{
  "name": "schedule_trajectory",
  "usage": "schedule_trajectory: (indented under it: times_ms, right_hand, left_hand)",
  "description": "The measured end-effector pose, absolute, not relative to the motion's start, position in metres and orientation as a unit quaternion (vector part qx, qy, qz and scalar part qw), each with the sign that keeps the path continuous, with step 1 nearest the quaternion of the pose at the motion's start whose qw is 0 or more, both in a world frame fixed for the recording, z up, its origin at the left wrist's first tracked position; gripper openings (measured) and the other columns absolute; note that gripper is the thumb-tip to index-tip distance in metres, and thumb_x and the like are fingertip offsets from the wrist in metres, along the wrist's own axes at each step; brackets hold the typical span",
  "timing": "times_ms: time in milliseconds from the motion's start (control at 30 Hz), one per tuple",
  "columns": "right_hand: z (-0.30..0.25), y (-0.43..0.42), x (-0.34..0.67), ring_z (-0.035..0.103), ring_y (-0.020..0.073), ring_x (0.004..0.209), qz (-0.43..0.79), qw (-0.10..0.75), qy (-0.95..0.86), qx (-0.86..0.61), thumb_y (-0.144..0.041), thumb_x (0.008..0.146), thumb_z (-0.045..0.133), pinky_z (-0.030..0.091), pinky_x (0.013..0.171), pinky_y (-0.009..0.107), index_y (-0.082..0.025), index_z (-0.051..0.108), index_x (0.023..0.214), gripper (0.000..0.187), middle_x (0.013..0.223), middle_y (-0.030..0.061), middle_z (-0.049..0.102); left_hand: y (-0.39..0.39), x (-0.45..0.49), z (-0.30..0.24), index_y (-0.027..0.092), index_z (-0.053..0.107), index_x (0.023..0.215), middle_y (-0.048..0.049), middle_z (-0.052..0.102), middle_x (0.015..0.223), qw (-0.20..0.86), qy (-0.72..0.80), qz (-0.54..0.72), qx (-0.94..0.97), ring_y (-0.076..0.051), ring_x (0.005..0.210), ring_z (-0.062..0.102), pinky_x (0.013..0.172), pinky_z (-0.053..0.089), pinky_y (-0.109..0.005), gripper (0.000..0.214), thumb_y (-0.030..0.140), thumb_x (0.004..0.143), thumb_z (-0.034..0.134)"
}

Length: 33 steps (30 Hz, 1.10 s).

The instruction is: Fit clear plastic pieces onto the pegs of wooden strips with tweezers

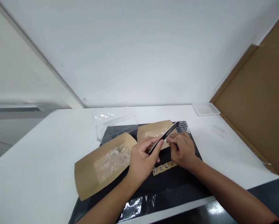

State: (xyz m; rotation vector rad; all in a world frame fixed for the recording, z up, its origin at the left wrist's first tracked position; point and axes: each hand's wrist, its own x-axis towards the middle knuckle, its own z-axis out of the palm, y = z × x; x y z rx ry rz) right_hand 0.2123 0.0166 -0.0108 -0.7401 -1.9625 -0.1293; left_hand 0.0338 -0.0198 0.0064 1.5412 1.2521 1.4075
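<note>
White walls meet behind a white table (48, 149), and I see a flattened cardboard sheet (253, 105) leaning up on the right, with a small clear plastic tub (206, 109) near its edge. A black mat (177, 189) covers the table's middle and runs off its near edge, leaving bare white table on both sides for moving. A clear plastic box (113, 123) sits at the mat's far edge. Two brown paper trays lie on the mat: the larger near tray (88, 174) holds clear plastic pieces (113, 161), and the far tray (151, 130) sits just behind my hands. A brown strip with metal studs (164, 168) lies directly beneath them. My left hand (141, 158) is closed around a black strip (164, 137), gripping its lower end between thumb and fingers. My right hand (182, 151) pinches the strip near its middle, where a small pale bit is too small for me to identify. The strip is held above the mat, tilted up toward the far tray.
</note>
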Motion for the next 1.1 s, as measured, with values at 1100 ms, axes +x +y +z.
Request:
schedule_trajectory:
  times_ms: [1100]
  right_hand:
    - [-0.005,0.026,0.21,0.07,0.0174,0.067,-0.082,0.458,-0.82,-0.333,-0.003,0.097,0.055,0.036,0.069,0.037,-0.024,0.053,0.09,0.022,0.074,-0.0012,0.073]
  left_hand:
    - [-0.023,0.036,0.001,0.022,0.083,0.106,-0.0003,0.074,0.074,0.258,0.492,0.546,0.627,-0.011,0.052,0.065,0.048,0.049,-0.023,0.017,0.029,0.097,0.07]
